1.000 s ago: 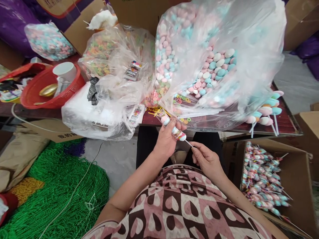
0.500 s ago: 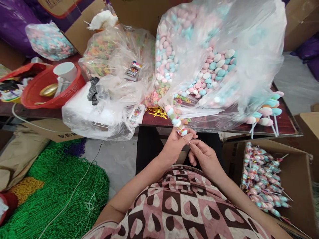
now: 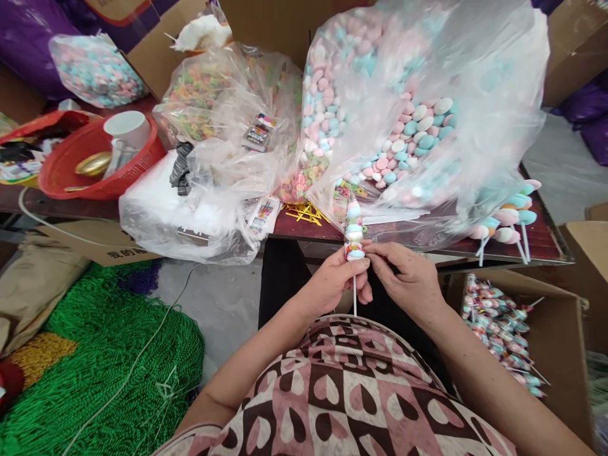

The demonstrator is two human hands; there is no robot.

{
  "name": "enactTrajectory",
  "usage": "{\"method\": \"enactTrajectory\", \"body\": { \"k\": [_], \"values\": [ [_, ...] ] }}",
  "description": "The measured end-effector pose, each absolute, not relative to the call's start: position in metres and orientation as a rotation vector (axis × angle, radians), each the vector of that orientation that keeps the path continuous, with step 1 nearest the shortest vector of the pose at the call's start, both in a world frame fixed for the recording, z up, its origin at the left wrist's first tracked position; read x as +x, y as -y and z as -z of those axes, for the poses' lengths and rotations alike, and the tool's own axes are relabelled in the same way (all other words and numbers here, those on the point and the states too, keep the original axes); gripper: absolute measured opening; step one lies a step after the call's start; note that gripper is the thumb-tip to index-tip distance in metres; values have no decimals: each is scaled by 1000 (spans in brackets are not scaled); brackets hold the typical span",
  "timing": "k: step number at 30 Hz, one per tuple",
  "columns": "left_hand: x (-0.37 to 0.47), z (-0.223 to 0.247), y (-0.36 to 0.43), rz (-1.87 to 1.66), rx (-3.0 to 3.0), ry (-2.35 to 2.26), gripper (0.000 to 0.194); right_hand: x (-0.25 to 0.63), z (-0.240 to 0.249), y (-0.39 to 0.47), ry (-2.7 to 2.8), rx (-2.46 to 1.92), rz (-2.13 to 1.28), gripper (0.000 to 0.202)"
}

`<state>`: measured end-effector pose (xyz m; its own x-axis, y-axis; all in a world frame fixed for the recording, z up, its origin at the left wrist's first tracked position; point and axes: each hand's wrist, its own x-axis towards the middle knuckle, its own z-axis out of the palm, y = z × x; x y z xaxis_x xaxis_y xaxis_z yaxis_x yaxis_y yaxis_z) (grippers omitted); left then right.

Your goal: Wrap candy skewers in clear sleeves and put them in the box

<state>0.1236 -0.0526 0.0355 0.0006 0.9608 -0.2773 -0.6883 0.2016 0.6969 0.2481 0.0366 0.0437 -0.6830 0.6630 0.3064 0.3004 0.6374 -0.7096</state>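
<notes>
A candy skewer (image 3: 354,230) of stacked pink, blue and white pieces stands nearly upright at the table's front edge, its white stick pointing down toward my lap. My left hand (image 3: 334,280) is closed around it, with the thumb across the lowest candies and the top of the stick. Close against the right side of the skewer, my right hand (image 3: 409,278) has its thumb and fingertips pinched together. Whatever lies in that pinch is too small to make out. Gold twist ties (image 3: 308,214) lie on the table just beyond my left hand.
A large clear bag of candies (image 3: 418,139) covers the table's right half, with unwrapped skewers (image 3: 507,215) beside it. Ring candies fill another bag (image 3: 204,95); a red basket (image 3: 102,183) stands left. Below right, a cardboard box (image 3: 558,316) holds wrapped skewers; green strands (image 3: 118,354) cover the floor.
The skewer has swung from leaning left to nearly upright, and its stick now shows below my left hand. My right hand has risen from the stick end to beside the candies.
</notes>
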Motion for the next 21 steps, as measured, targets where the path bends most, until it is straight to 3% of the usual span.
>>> {"method": "enactTrajectory", "body": {
  "k": [9,17,21],
  "values": [
    [122,-29,52,-1374,399,-735,28,245,-42,-30,2263,-848,-789,16],
    [133,-33,50,-1410,374,-980,21,244,-32,-32,2305,-562,-188,10],
    [134,-37,48,-1476,288,-1073,18,243,-26,-33,2313,-510,-82,12]
  ]
}}
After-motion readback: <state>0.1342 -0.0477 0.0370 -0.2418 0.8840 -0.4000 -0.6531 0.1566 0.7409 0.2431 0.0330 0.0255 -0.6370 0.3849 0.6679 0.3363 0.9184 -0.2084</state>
